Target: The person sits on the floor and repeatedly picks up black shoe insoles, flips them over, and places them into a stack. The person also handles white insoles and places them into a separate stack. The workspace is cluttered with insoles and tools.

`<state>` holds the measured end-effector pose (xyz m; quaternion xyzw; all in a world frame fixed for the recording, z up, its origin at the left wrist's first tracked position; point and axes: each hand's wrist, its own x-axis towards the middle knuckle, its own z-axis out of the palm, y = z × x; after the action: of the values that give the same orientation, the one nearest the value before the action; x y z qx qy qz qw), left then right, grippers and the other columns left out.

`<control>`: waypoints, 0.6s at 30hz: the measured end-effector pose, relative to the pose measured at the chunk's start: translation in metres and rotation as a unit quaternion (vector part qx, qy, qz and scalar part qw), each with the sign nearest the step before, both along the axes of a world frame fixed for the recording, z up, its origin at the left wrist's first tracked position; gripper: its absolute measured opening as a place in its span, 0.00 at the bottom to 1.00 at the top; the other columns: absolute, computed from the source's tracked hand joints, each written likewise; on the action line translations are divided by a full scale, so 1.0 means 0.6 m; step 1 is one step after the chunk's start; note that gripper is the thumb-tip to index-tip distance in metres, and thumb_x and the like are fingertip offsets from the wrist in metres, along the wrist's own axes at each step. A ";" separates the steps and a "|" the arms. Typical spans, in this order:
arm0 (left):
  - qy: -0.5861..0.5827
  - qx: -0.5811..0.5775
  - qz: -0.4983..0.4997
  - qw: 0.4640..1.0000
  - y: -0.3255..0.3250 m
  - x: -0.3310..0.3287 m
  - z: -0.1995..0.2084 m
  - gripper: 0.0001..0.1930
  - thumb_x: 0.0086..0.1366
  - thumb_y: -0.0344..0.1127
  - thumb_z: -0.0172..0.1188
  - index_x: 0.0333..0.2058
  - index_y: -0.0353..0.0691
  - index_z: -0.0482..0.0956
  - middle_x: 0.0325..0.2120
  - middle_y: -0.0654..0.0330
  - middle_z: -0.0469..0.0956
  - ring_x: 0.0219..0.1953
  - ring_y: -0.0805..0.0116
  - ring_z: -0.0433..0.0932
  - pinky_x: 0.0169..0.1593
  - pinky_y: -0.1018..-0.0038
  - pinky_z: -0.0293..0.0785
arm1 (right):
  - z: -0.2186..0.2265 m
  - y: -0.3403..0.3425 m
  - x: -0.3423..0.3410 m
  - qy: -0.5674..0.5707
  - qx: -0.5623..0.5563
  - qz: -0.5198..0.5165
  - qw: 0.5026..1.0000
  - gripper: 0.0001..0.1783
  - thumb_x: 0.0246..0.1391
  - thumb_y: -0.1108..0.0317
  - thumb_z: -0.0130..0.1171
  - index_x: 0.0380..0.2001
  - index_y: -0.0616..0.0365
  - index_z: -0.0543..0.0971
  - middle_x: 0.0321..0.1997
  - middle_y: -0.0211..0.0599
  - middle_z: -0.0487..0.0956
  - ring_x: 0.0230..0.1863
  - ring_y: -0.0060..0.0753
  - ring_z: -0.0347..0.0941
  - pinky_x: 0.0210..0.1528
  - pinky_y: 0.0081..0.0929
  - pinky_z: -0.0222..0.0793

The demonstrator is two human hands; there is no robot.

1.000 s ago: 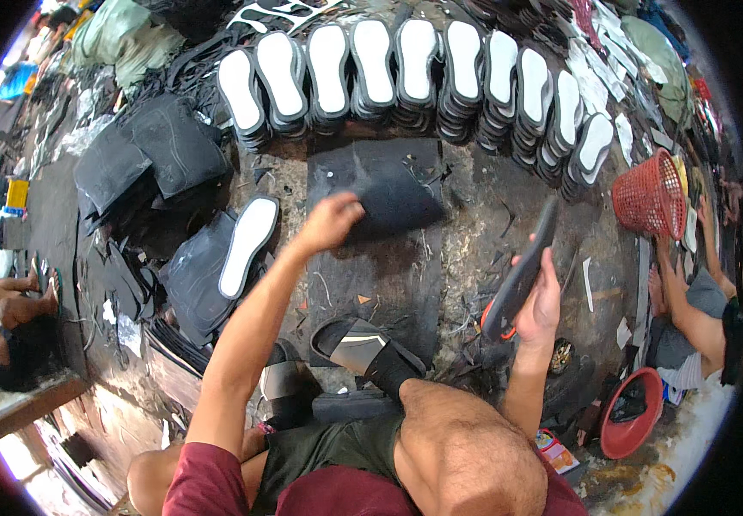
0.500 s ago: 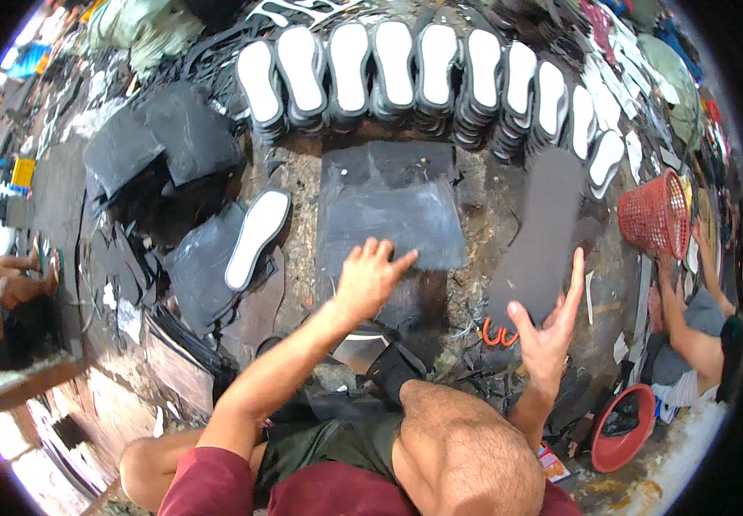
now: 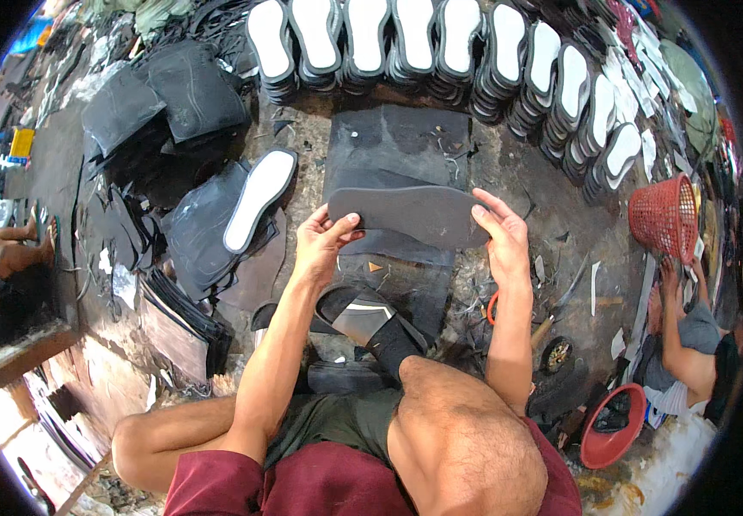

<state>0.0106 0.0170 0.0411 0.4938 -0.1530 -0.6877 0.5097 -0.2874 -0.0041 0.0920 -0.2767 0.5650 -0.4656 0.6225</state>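
Note:
A dark grey shoe sole [image 3: 412, 215] is held level in front of me, lying crosswise. My left hand [image 3: 324, 241] pinches its left end, thumb on top. At its right end, my right hand [image 3: 500, 230] grips with the thumb over the face and the fingers partly behind. Beneath the sole lie flat black rubber sheets [image 3: 397, 138] on the ground, partly covered by it. To the left, a white sole-shaped piece with a dark edge [image 3: 259, 199] rests on more black sheets [image 3: 199, 228].
Stacks of soles topped with white [image 3: 365, 34] curve along the far side to the right. Stacked black sheets [image 3: 195, 90] stand far left. A red basket [image 3: 662, 215] and a red basin [image 3: 614, 426] are at right, near another person [image 3: 689, 335]. Orange scissor handles [image 3: 492, 308] show beside my right forearm.
The sole has swung from upright at the right to crosswise in the middle. My left hand has left the black sheet and taken its other end. The view has shifted slightly.

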 end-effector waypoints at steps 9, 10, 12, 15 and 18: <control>-0.015 -0.038 0.025 0.999 0.006 -0.001 0.026 0.37 0.61 0.23 0.68 0.67 0.38 0.62 0.39 0.55 0.83 0.37 0.67 0.84 0.44 0.69 0.86 | 0.005 -0.002 0.008 0.083 -0.086 0.002 0.993 0.20 0.54 0.76 0.71 0.51 0.66 0.83 0.44 0.40 0.85 0.43 0.23 0.81 0.47 0.20 0.75; -0.021 -0.022 0.028 0.999 0.005 0.001 0.019 0.36 0.61 0.23 0.69 0.66 0.37 0.62 0.40 0.55 0.83 0.37 0.67 0.84 0.44 0.70 0.86 | -0.006 -0.002 0.006 0.069 -0.078 0.007 0.995 0.21 0.53 0.76 0.71 0.52 0.66 0.82 0.45 0.41 0.85 0.43 0.23 0.81 0.48 0.20 0.75; -0.034 0.011 0.034 0.999 0.003 0.006 0.003 0.36 0.60 0.23 0.69 0.65 0.36 0.64 0.40 0.55 0.82 0.37 0.66 0.84 0.43 0.70 0.87 | -0.021 -0.003 0.011 0.053 -0.036 -0.006 0.998 0.24 0.53 0.75 0.71 0.54 0.65 0.80 0.47 0.41 0.85 0.44 0.24 0.80 0.47 0.20 0.75; -0.090 0.038 0.067 0.993 0.017 0.001 -0.020 0.34 0.59 0.23 0.70 0.63 0.36 0.68 0.42 0.56 0.81 0.37 0.67 0.84 0.41 0.70 0.87 | -0.066 0.013 0.018 0.045 0.032 -0.030 0.998 0.28 0.51 0.75 0.73 0.57 0.63 0.79 0.50 0.40 0.83 0.46 0.23 0.79 0.46 0.19 0.75; -0.105 0.047 0.038 0.993 0.031 0.002 -0.052 0.31 0.58 0.24 0.71 0.61 0.35 0.72 0.42 0.58 0.80 0.38 0.69 0.83 0.37 0.73 0.85 | -0.109 0.053 0.009 0.098 0.021 -0.039 0.994 0.24 0.52 0.75 0.72 0.54 0.63 0.81 0.49 0.38 0.83 0.45 0.23 0.79 0.45 0.19 0.74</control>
<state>0.0117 0.0359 0.0100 0.5922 -0.1540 -0.6185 0.4929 -0.2823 0.0275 0.0268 -0.2853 0.6431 -0.4483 0.5514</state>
